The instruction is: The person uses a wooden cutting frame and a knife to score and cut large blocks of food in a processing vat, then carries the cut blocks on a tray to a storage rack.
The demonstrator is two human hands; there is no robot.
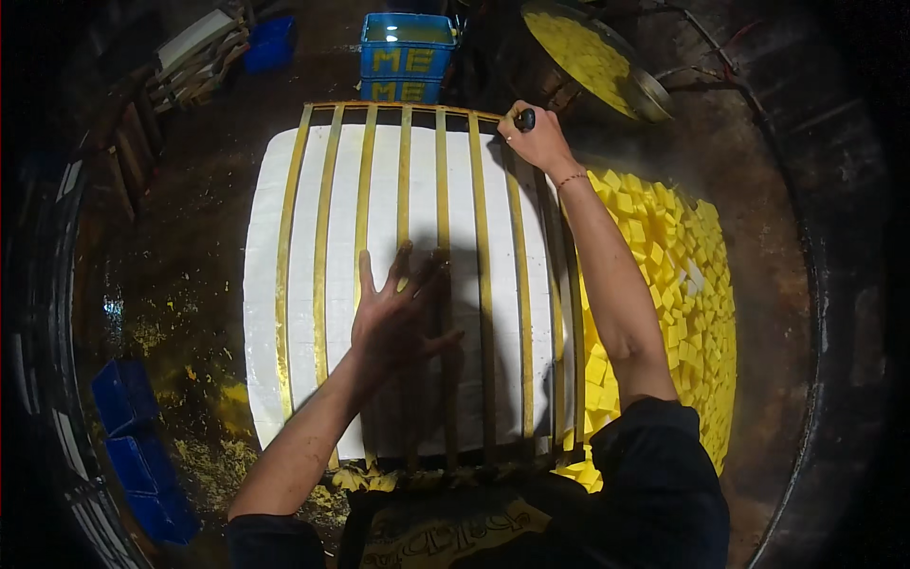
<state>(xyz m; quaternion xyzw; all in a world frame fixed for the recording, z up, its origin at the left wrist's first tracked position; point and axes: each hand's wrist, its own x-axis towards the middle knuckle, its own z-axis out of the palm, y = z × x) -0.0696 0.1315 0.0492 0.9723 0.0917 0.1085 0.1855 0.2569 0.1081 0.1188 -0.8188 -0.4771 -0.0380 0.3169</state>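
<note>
A broad white slab (341, 213), which looks like tofu, lies before me under a frame of long yellow slats (404, 171). My left hand (398, 320) is spread palm down over the middle slats, holding nothing; whether it presses on them I cannot tell. At the frame's far right corner my right hand (534, 139) grips a black handle (526, 119), apparently a knife's; the blade is hidden. Beneath my right forearm, a heap of yellow cubes (661, 263) borders the slab's right side. A few pale pieces show among the cubes.
Beyond the frame stand stacked blue crates (407, 60), the top one holding liquid. A large round pan (647, 96) of yellow pieces is at the far right. Several blue bins (142, 455) sit at the lower left, near wooden boards (131, 149) and a stack of slatted trays (199, 53).
</note>
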